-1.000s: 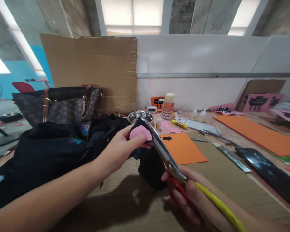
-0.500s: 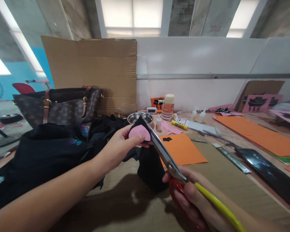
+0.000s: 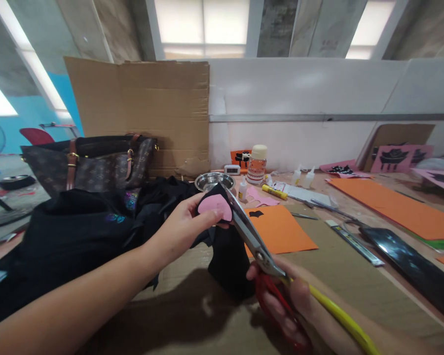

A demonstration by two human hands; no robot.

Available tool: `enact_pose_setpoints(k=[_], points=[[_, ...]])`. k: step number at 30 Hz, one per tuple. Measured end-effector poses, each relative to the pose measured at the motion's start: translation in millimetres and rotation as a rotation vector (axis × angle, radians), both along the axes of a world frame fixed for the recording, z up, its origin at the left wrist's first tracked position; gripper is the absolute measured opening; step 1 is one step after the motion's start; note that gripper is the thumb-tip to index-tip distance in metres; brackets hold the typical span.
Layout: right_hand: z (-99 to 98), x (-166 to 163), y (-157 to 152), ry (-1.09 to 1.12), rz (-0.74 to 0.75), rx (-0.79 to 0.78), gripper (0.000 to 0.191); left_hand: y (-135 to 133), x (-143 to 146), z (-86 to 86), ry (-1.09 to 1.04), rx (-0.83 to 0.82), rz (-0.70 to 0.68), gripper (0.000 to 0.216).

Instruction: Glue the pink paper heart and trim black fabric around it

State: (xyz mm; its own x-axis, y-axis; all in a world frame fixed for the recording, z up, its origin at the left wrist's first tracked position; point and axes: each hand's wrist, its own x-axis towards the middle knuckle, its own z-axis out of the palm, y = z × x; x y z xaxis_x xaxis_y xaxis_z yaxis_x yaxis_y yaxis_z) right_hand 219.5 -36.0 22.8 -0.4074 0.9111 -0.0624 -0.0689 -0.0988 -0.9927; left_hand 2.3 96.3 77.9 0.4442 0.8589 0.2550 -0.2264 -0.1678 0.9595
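A rounded pink paper piece lies against black fabric, and my left hand pinches the two together, thumb on the pink side. The fabric's pointed tip sticks up above the paper and the rest hangs below my fingers. My right hand grips large scissors with one red and one yellow handle. Their blades run up along the right edge of the pink piece, at the black fabric; how far the blades are parted is hard to see. Past the tip stands a round metal bowl.
Dark fabric and a brown handbag fill the left. Orange paper with a small black cutout lies right of the blades. Farther right are a utility knife blade case and a black phone-like object. Small glue bottles stand behind.
The pink piece and black fabric have shifted slightly down and right in my left hand's grip. The scissors' handles have spread or turned a little, and my right hand has moved slightly left.
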Motion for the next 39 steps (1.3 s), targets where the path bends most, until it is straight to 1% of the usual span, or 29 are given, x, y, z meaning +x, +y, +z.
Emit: enact_pose_setpoints(k=[5, 9, 13, 15, 19, 24, 27, 29, 33, 36, 39], points=[[-0.3, 0, -1, -0.013, -0.011, 0.02, 0.077, 0, -1, -3.5, 0.083, 0.053, -0.039, 0.017], [-2.6, 0, 0, 0.028, -0.007, 0.003, 0.077, 1, -4, -5.8, 0.106, 0.068, -0.066, 0.014], [-4.0, 0, 0, 0.04, -0.014, -0.031, 0.075, 0, -3, -5.3, 0.121, 0.07, -0.057, 0.014], [-4.2, 0, -1, 0.043, -0.023, -0.024, 0.073, 0, -3, -4.0, 0.124, 0.073, -0.056, 0.013], [-5.1, 0, -1, 0.038, -0.042, 0.039, 0.068, 1, -3, -1.1, 0.103, 0.072, -0.061, 0.012], [-10.6, 3, 0, 0.019, -0.037, 0.054, 0.063, 10, -7, -1.7, 0.059, 0.084, -0.143, 0.014], [-13.5, 5, 1, 0.02, -0.049, 0.05, 0.064, 15, -8, -2.4, 0.032, 0.086, -0.196, 0.018], [-13.2, 4, 1, 0.008, -0.051, 0.041, 0.064, 18, -8, -2.5, 0.021, 0.09, -0.204, 0.019], [-6.3, 3, 0, -0.049, -0.043, 0.024, 0.075, 19, -10, -2.6, 0.037, 0.105, -0.215, 0.015], [-0.2, 3, -1, -0.114, -0.031, 0.023, 0.079, 17, -12, -2.5, 0.075, 0.11, -0.24, 0.013], [1.8, 5, -2, -0.154, -0.025, 0.041, 0.079, 15, -13, -0.7, 0.184, 0.114, -0.231, 0.014]])
